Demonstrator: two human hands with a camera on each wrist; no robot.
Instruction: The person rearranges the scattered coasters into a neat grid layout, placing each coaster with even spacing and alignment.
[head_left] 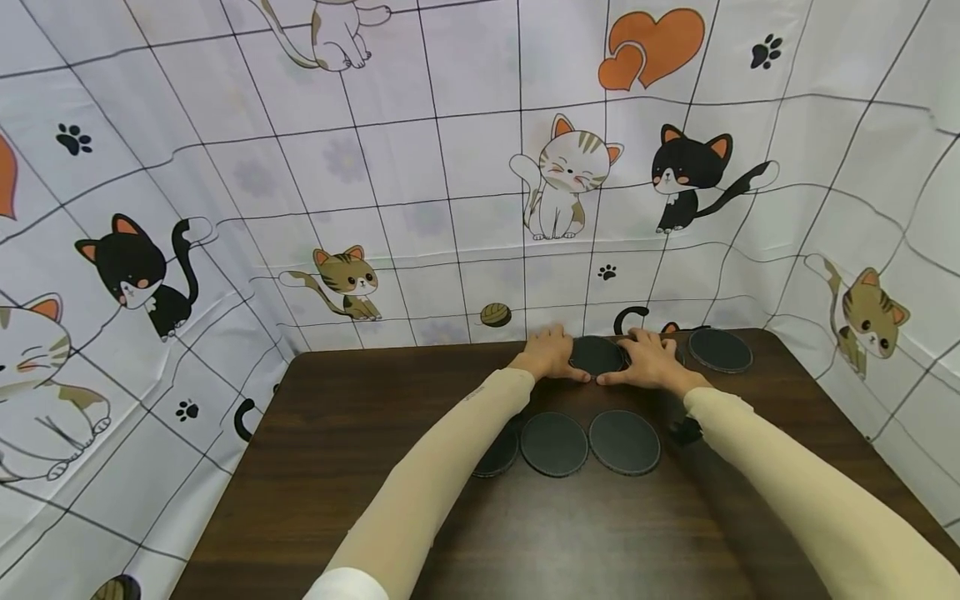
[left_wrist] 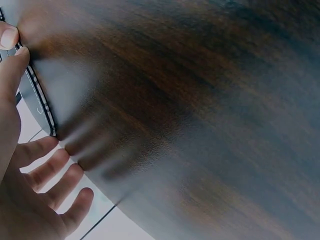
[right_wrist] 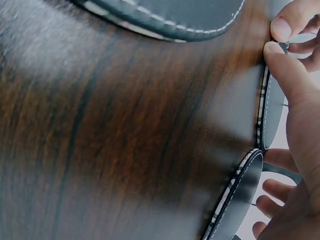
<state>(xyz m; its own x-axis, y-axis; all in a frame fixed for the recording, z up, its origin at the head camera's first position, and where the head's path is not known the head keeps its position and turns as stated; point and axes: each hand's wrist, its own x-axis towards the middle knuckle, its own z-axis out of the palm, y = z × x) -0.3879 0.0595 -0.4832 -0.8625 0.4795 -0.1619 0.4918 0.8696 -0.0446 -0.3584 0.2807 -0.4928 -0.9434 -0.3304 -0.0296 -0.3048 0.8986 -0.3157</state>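
Along the far edge of a dark wooden table (head_left: 352,442), right of its middle, a left hand (head_left: 552,354) and a right hand (head_left: 651,362) work together, fingers moderately spread, each bracketing a round dark coaster (head_left: 596,356) between thumb and forefinger. The thumb tips sit close together at its near side. The leather-like disc is probably light, stiff and hard to break, apt to slide on the smooth surface; its thin stitched rim (right_wrist: 261,102) appears the best place to grip.
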